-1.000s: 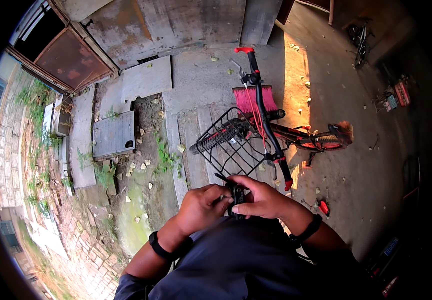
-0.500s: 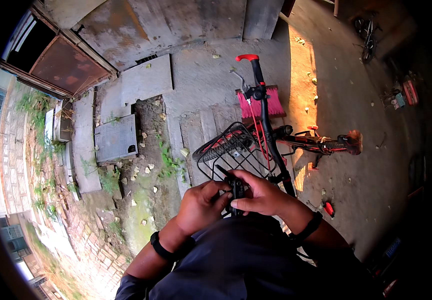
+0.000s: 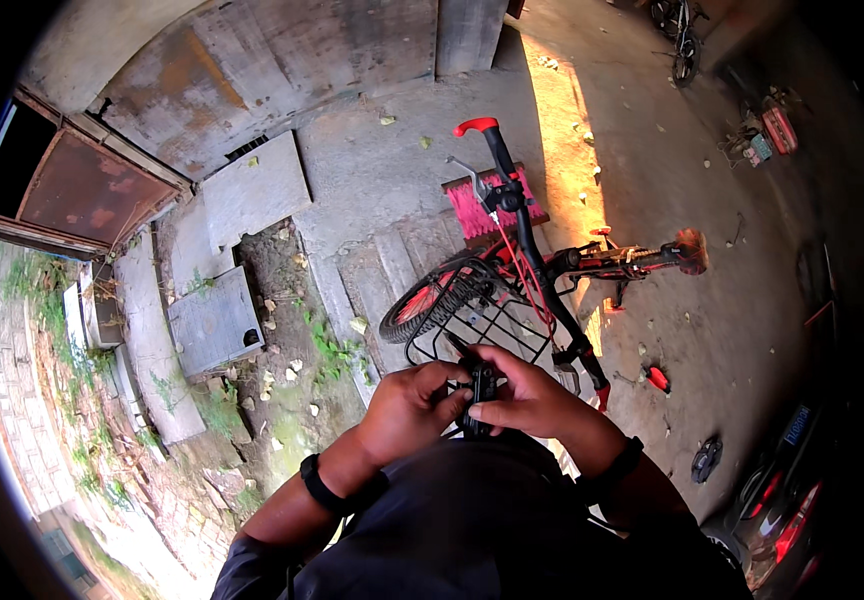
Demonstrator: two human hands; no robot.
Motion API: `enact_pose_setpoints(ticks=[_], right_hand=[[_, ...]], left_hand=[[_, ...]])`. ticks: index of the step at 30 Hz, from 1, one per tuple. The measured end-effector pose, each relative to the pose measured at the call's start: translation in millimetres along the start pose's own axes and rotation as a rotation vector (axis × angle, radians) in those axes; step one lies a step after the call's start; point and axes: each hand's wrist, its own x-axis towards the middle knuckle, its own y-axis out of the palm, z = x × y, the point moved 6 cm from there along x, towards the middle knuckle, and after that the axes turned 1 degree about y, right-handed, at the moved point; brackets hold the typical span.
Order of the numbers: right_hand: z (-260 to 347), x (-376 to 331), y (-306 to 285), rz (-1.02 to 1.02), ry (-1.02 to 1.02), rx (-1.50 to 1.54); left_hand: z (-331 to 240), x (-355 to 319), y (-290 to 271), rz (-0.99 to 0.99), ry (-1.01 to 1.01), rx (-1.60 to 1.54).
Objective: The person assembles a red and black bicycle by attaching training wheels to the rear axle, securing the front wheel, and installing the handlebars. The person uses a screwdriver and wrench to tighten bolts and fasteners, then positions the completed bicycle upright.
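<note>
Both hands meet in front of my chest around a small black device [image 3: 479, 392]. My left hand [image 3: 407, 408] grips its left side, and my right hand [image 3: 522, 392] wraps its right side with a finger across the front. Each wrist wears a black band. Just beyond the hands stands a small red bicycle [image 3: 542, 270] with a black wire basket [image 3: 472, 315] at the front, black handlebars with red grips [image 3: 477, 126] and a red-rimmed front wheel [image 3: 422, 305]. My dark shirt hides what lies under the hands.
Concrete slabs [image 3: 252, 195] and a patch of soil with weeds [image 3: 297, 330] lie to the left. A rusty metal door [image 3: 87, 190] stands at the far left. A red broom head [image 3: 482, 205] lies behind the bicycle. Parked vehicles [image 3: 782, 490] sit at the lower right, another bicycle [image 3: 682, 40] far off.
The view has tilted a little, so the bicycle and basket sit lower and closer to my hands. Both hands stay closed on the black device.
</note>
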Motion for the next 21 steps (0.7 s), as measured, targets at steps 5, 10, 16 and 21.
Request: enact_pose_setpoints(ticks=[5,10,16,21], right_hand=[[-0.8,9.6,14.2,0.018,0.059,-0.044],[3.6,19.9,26.4,0.047,0.036,-0.052],[9.7,25.3,21.5,-0.062,0.024,-0.015],[11.0,22.9,5.5,-0.093,-0.008,-0.044]], left_hand=[[-1.0,-0.8,-20.8,0.060,0.069,0.040],[3.3,-4.1,-34.1,0.086,0.055,-0.002],[2.5,-17.5,-33.0,0.098,0.142,-0.030],[8.0,-20.6,-32.5,-0.045,-0.073,-0.348]])
